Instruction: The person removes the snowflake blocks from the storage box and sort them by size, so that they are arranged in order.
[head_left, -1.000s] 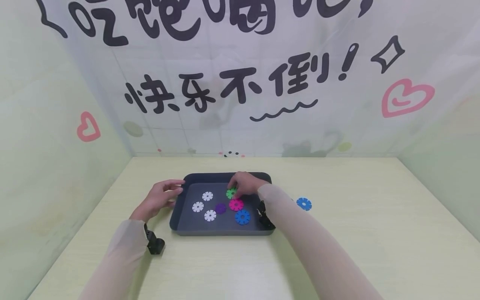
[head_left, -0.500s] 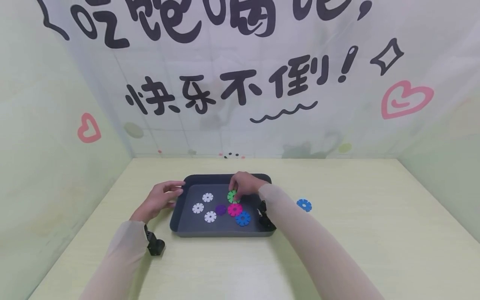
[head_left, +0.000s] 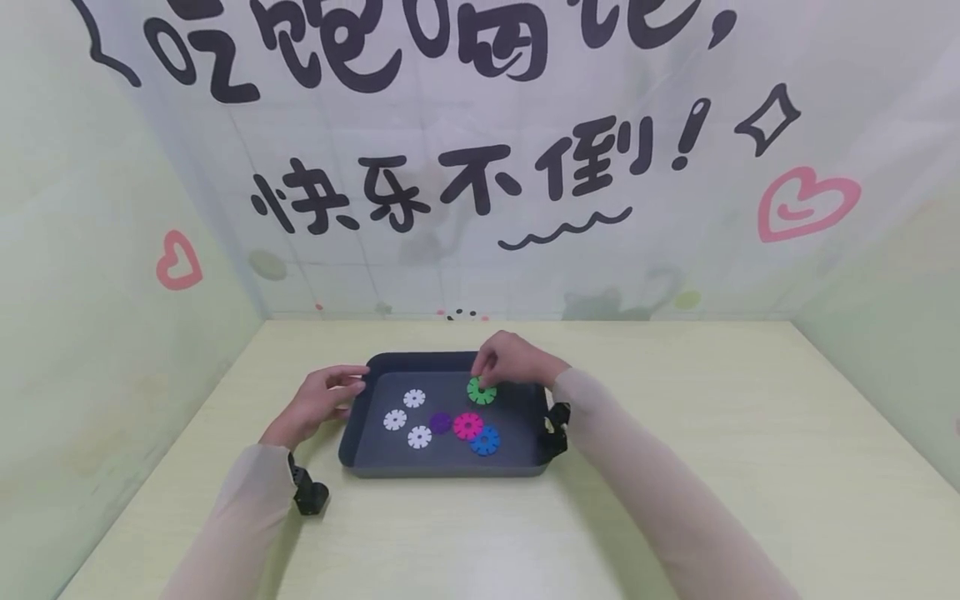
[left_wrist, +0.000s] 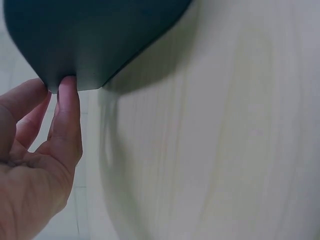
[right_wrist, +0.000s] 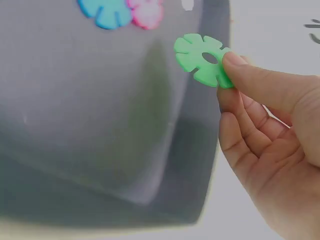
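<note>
In the head view my right hand (head_left: 517, 358) holds up a green notched plastic disc (head_left: 482, 390) over the far right part of a dark grey tray (head_left: 450, 470). The right wrist view shows the green disc (right_wrist: 207, 60) pinched by its edge between thumb and fingers, tilted. My left hand (head_left: 322, 400) grips the tray's left rim, thumb and fingertips at its edge in the left wrist view. Inside the tray lie several white discs (head_left: 419, 437), a purple disc (head_left: 440, 423), a pink disc (head_left: 468, 426) and a blue disc (head_left: 484, 440). Pink and blue overlap.
The tray stands on a pale wooden table (head_left: 420, 542). Behind it hangs a light printed backdrop (head_left: 450, 275) with dark lettering, and similar panels rise at both sides. Each wrist carries a small black camera (head_left: 309, 492). The right sleeve (head_left: 645, 467) crosses the table's right side.
My right hand has lifted the green disc and drawn it to the right, away from the pink one. The pink disc has slid onto the blue. The right sleeve now covers the blue disc outside the tray.
</note>
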